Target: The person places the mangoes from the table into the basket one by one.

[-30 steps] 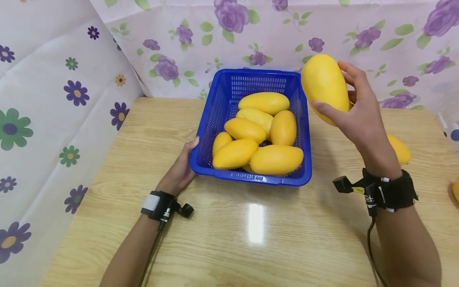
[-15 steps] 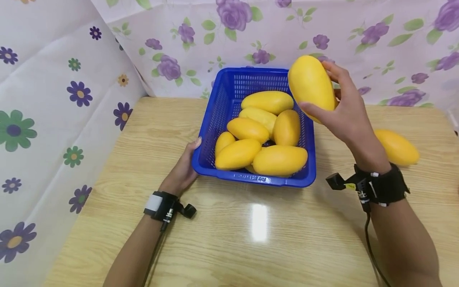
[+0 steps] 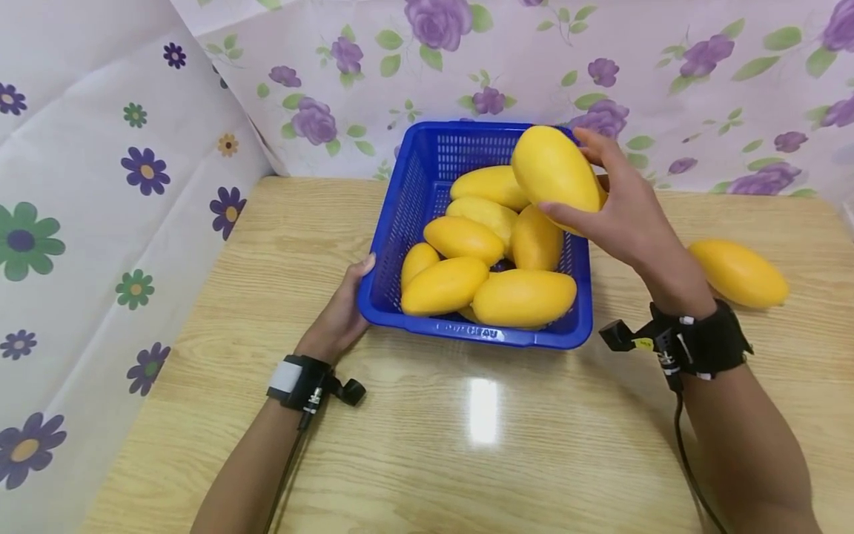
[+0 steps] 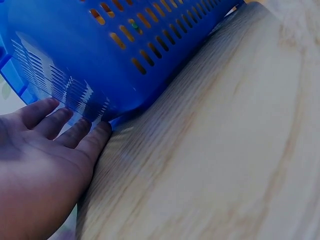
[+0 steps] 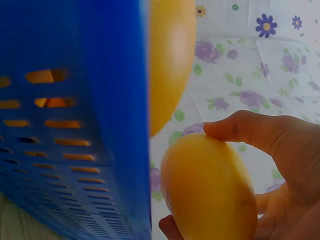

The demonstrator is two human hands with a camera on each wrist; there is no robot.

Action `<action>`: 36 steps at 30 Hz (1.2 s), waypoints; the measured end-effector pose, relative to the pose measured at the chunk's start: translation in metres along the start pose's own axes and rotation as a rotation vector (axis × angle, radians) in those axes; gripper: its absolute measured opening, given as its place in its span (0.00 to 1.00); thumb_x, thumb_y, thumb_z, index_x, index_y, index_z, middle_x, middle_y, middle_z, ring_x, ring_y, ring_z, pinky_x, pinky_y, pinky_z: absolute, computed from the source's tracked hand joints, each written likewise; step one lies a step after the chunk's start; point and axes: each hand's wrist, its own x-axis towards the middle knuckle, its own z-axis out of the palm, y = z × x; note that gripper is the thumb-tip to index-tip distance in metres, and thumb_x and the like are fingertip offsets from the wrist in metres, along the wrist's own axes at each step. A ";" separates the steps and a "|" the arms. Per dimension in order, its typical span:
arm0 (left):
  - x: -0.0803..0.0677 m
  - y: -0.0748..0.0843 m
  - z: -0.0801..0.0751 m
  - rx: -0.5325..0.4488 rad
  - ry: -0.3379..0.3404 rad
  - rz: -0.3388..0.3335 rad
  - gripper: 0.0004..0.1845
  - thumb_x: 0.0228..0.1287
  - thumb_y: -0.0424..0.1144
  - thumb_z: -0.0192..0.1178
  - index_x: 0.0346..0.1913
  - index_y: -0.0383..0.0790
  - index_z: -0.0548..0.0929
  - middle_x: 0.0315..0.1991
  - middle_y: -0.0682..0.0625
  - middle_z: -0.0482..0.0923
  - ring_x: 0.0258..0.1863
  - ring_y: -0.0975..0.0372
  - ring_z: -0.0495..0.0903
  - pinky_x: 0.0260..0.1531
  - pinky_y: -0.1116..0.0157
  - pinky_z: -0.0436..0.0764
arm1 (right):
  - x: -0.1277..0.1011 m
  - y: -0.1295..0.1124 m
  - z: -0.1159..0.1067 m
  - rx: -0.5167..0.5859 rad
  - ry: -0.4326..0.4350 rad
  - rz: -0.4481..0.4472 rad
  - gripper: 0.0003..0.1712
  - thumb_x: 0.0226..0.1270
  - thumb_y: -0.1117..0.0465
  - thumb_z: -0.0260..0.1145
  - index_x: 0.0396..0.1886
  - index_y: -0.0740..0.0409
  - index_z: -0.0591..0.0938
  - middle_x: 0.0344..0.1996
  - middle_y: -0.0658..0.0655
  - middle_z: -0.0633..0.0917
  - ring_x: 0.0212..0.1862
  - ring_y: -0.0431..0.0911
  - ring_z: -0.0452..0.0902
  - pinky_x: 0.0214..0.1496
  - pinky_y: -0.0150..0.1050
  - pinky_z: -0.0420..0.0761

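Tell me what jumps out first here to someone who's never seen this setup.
The blue basket at the table's middle, heaped with yellow mangoes. Just above its far right corner the right hand holds another mango, while the left hand rests flat against the basket's near left corner. One more mango lies alone on the wooden table to the right.

Right hand [image 3: 627,215] grips mango [image 3: 554,174] — over basket [image 3: 400,230].
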 end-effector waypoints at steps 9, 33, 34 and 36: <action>-0.001 -0.001 0.001 0.006 -0.002 -0.004 0.40 0.73 0.61 0.50 0.78 0.41 0.59 0.64 0.47 0.68 0.58 0.61 0.71 0.57 0.65 0.73 | 0.006 0.000 0.012 -0.077 -0.038 -0.048 0.53 0.61 0.45 0.76 0.81 0.43 0.57 0.74 0.57 0.67 0.63 0.60 0.70 0.61 0.61 0.74; 0.000 0.001 0.001 0.023 0.004 -0.023 0.42 0.72 0.64 0.51 0.77 0.41 0.59 0.65 0.45 0.67 0.59 0.58 0.70 0.58 0.63 0.74 | 0.004 0.004 0.042 -0.266 0.051 -0.264 0.36 0.64 0.47 0.75 0.70 0.48 0.77 0.58 0.61 0.80 0.46 0.54 0.74 0.41 0.45 0.72; 0.000 0.001 0.000 0.025 0.006 -0.023 0.42 0.71 0.65 0.52 0.77 0.41 0.59 0.65 0.45 0.67 0.59 0.58 0.70 0.58 0.63 0.74 | 0.004 0.004 0.043 -0.269 0.043 -0.265 0.34 0.64 0.47 0.74 0.69 0.49 0.78 0.57 0.60 0.81 0.45 0.54 0.73 0.39 0.44 0.69; 0.001 0.001 -0.001 0.027 0.008 -0.025 0.42 0.71 0.65 0.52 0.77 0.41 0.60 0.65 0.45 0.68 0.59 0.58 0.70 0.58 0.64 0.74 | 0.004 0.005 0.045 -0.265 0.035 -0.271 0.32 0.65 0.49 0.74 0.67 0.50 0.80 0.56 0.60 0.83 0.46 0.54 0.75 0.39 0.44 0.68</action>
